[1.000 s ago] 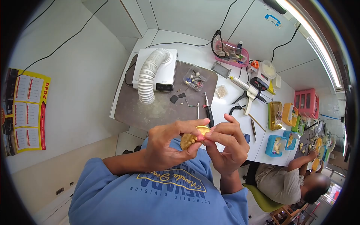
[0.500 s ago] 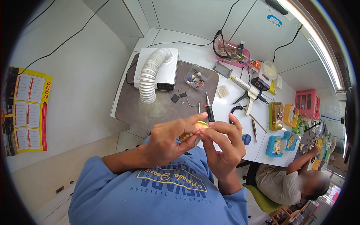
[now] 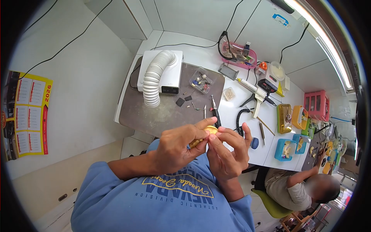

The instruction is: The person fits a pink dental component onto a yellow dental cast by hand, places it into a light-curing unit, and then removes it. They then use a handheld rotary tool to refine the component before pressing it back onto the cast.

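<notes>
Both hands meet in front of my chest around a small yellow dental model point(image 3: 211, 129) with a bumpy, tooth-like edge; fingers hide much of it. My left hand point(image 3: 178, 146) grips it from the left, fingers closed about its side. My right hand point(image 3: 228, 151) pinches its right edge between thumb and fingertips. Just beyond my fingers lies a black rotary handpiece point(image 3: 216, 115) with a silver tip, at the edge of the dark mat.
On the dark mat point(image 3: 135, 112) stand a white dust extractor point(image 3: 176, 73) with a ribbed hose and a clear box of burs point(image 3: 201, 80). A dispensing gun point(image 3: 255, 92), a blue-lidded jar point(image 3: 254, 143) and blue baskets point(image 3: 285, 150) are to the right. A co-worker point(image 3: 293, 185) sits there.
The dental model and both hands have shifted slightly right, with the model turned a little. The right fingers have drawn closer together around it. The co-worker's arm has moved slightly.
</notes>
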### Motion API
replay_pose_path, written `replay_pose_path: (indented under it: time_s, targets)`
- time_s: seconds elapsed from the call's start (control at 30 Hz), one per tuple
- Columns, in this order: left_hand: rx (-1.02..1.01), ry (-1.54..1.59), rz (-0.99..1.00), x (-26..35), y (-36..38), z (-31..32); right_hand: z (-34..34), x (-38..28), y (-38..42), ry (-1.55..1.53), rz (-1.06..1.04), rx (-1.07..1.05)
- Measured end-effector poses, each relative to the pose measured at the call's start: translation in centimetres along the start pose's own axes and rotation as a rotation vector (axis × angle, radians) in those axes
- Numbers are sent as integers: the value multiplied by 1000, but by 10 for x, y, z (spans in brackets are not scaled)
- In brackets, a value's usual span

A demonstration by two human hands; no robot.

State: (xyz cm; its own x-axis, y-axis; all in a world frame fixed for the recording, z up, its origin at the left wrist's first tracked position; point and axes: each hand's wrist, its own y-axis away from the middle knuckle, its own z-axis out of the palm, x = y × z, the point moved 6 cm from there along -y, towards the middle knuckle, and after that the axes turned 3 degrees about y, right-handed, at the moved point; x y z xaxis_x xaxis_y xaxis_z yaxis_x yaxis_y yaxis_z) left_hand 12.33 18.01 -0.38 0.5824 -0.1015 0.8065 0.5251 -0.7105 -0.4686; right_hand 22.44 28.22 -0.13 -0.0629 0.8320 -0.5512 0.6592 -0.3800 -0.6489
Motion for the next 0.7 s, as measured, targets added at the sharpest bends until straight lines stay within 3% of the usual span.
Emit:
replay_pose_path:
  time_s: [0.07, 0.17, 0.57, 0.7]
  targets:
    - [-24, 11, -72, -8, 3, 0, 3, 6, 1, 9, -8, -31]
    - [-9, -11, -15, -5, 3, 0, 6, 21, 3, -282, 155, -75]
    - [20, 16, 156, -2, -1, -1, 1, 9, -11, -120, -24, -82]
    - [-59, -4, 150, -1, -6, -2, 1, 13, -10, -166, 57, -36]
